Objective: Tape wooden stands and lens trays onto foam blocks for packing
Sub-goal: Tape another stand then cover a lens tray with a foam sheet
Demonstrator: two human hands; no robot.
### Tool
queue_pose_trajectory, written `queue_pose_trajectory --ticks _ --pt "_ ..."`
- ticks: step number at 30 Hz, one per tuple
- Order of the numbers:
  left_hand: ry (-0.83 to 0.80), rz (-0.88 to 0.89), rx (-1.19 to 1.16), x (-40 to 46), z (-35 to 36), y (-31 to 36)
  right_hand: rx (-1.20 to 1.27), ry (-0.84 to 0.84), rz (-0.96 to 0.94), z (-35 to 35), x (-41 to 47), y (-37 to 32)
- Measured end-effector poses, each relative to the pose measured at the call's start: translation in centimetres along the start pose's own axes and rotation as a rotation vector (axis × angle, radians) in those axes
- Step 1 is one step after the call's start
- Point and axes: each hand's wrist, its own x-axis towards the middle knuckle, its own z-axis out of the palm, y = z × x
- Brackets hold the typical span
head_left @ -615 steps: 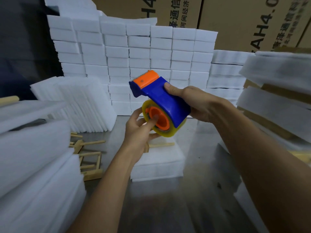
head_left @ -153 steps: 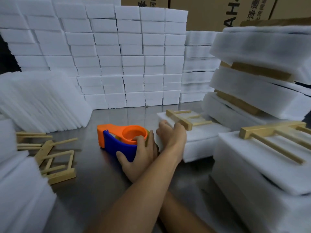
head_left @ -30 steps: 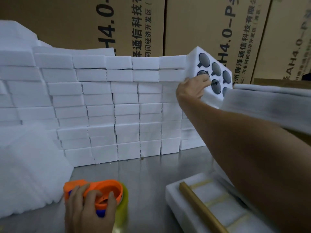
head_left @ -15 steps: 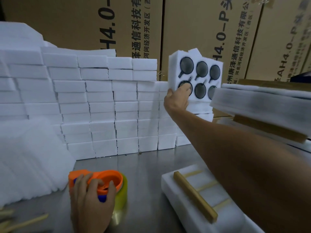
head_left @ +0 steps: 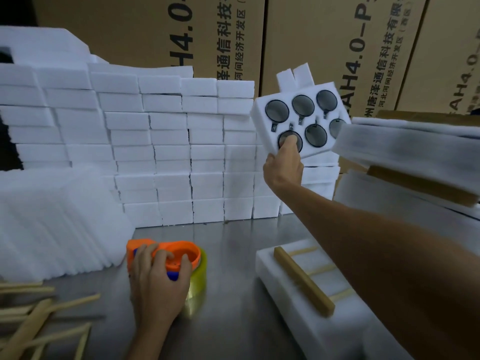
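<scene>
We lift a lens tray off the far stack.
Our right hand (head_left: 284,167) now pinches the lens tray (head_left: 298,118), tilted clear; left hand (head_left: 158,279), fingers curled, grips the tape dispenser (head_left: 179,255), ready for taping.

Packing workshop, stacked foam blocks (head_left: 166,141), cartons (head_left: 324,48)

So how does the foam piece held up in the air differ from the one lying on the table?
The lens tray, held tilted in the right hand, has round pockets holding dark lenses. The foam block lies flat on the table, carrying a wooden stand. Both are white foam.
</scene>
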Motion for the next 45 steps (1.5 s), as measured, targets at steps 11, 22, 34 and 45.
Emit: queue_pose_trajectory --ticks 11,22,34,45 --pt "-0.06 -0.045 0.051 -0.4 -0.5 0.1 -0.024 -0.186 0.037 0.4 -10.4 0.8" --pt "-0.07 -0.029 0.074 -1.7 -1.2 1.2 -0.063 -0.542 -0.12 0.2 -16.8 3.4" --pt "-0.114 -0.248 0.235 -1.4 -2.9 1.3 -0.05 -0.691 -0.2 -1.0 -18.2 5.6" --pt "-0.21 -0.431 0.137 -0.3 -4.4 0.4 -0.021 -0.595 -0.192 -2.9 -21.3 6.4"
